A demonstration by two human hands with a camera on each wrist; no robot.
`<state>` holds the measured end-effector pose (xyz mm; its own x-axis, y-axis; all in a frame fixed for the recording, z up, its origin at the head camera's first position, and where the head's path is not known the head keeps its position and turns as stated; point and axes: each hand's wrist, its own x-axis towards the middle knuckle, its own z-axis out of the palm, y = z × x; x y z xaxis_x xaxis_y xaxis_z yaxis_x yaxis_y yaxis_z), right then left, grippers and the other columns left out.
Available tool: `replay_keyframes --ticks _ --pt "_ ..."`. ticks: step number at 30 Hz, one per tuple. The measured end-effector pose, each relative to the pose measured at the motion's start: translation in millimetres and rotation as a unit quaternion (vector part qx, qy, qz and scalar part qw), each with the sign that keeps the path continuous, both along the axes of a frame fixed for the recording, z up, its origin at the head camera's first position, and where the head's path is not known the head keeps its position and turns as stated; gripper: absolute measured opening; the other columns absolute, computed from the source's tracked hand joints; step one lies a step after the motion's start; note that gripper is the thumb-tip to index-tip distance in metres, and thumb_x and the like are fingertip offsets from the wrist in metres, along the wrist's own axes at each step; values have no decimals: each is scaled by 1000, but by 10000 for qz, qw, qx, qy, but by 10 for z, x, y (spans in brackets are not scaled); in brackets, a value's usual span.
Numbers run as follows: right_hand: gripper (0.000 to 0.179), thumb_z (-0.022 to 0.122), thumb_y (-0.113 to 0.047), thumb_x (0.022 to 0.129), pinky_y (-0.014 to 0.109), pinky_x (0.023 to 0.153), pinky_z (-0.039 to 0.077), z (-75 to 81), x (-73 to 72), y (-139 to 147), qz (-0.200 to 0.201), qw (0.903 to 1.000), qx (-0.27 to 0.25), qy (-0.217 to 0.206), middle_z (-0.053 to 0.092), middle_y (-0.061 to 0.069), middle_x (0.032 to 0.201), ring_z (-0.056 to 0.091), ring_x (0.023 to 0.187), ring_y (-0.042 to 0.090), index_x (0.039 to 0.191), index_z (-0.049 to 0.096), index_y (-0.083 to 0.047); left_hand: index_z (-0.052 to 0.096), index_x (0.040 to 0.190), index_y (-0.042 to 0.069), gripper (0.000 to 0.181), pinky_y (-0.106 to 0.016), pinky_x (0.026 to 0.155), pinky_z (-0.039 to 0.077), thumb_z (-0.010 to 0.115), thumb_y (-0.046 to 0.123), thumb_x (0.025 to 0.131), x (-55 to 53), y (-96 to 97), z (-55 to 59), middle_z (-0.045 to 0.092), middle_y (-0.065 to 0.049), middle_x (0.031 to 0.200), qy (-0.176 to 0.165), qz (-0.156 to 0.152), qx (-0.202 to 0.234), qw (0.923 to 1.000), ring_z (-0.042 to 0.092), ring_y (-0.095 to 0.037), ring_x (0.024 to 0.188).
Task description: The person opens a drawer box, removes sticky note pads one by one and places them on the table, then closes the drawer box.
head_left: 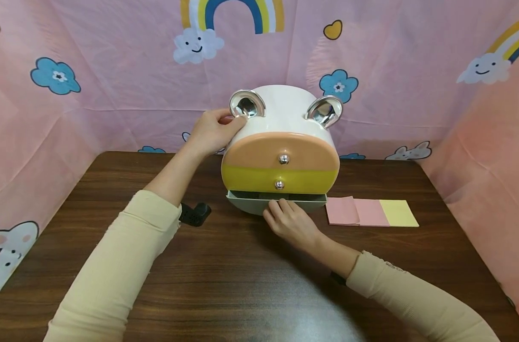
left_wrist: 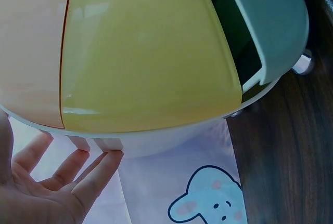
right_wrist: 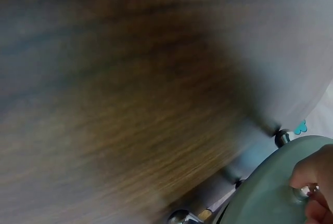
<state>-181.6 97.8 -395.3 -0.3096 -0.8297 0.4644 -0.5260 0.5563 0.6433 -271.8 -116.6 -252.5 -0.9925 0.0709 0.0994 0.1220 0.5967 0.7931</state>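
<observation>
A small storage box (head_left: 285, 107) with a white shell and two silver ears stands at the back of the table. Its front has an orange drawer (head_left: 252, 152), a yellow drawer (head_left: 246, 178) and a green bottom drawer (head_left: 244, 204), each of the upper two with a silver knob. The green drawer is pulled partly out. My right hand (head_left: 291, 223) pinches its silver knob (right_wrist: 303, 192), seen in the right wrist view. Below the left ear, my left hand (head_left: 214, 133) rests against the box's side; the left wrist view shows its extended fingers (left_wrist: 99, 174) touching the shell.
Pink sticky notes (head_left: 370, 212) and a yellow pad (head_left: 398, 213) lie right of the box on the dark wood table (head_left: 225, 285). Patterned pink cloth (head_left: 135, 85) hangs behind and along both sides. Silver feet (right_wrist: 282, 137) hold the box up.
</observation>
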Motion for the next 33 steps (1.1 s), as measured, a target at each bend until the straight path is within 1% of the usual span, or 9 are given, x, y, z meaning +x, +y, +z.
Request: replay_keyframes --ticks 2,7,10,14,21,27,33 --pt "27 30 -2 95 25 57 45 5 36 3 19 10000 -5 -32 50 9 82 48 62 19 82 53 -4 62 118 14 46 -34 88 46 52 46 87 0 -1 3 61 -9 114 16 -1 -26 10000 56 -19 103" --pt "27 31 -2 94 25 55 43 15 118 15 177 9998 3 54 50 7 80 47 61 18 80 53 -6 63 116 14 45 -33 88 45 52 46 87 -2 1 6 62 -9 112 42 8 -66 10000 56 -19 103" --pt "27 32 -2 94 25 53 41 22 165 23 266 9996 62 124 50 7 79 46 60 18 79 54 -6 62 118 14 45 -33 88 45 52 46 87 -8 2 7 61 -9 113 22 -11 -34 10000 56 -19 103" --pt "26 33 -2 93 26 54 39 27 216 30 338 9993 130 119 49 7 78 45 59 17 79 53 -6 60 121 14 47 -34 88 46 52 46 87 -7 -2 9 61 -10 116 -20 -45 -3 10000 56 -20 105" --pt "26 33 -1 93 25 53 40 32 288 40 403 9990 160 117 49 6 77 44 58 17 79 55 -6 58 125 14 50 -34 90 45 52 46 87 -2 -3 14 60 -10 118 -68 -54 6 10000 55 -20 107" --pt "28 31 1 93 26 54 42 29 371 41 482 9988 -3 56 50 7 77 45 58 18 79 55 -5 58 124 14 49 -34 88 46 52 46 87 -2 -1 9 61 -11 117 -29 -70 41 10000 56 -21 105" --pt "28 32 2 92 24 51 38 23 470 36 542 9984 -175 57 49 5 75 44 57 17 77 54 -6 59 124 13 48 -33 86 47 53 44 87 -2 5 -2 61 -11 116 26 -76 112 9999 57 -20 104"
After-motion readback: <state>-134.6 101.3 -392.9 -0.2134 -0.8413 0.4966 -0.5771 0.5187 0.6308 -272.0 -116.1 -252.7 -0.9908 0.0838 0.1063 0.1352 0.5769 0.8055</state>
